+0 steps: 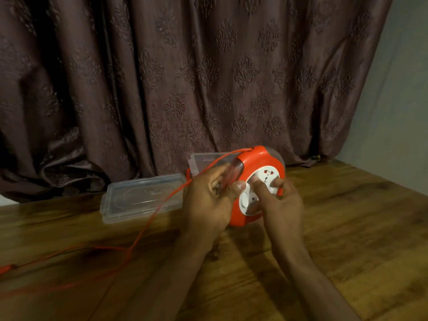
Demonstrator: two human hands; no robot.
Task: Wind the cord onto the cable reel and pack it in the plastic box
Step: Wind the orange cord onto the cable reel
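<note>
Winding stage: left hand (208,200) clamps the orange cable reel (257,184) upright above the surface (347,228), steadying it while right hand (281,200) fingertips press its white hub. Cord (143,228) trails left; plastic box (201,162) waits open behind.

Both forearms reach forward, left hand (208,198) curled in a grip, right hand (281,202) pressing with extended fingers.
</note>
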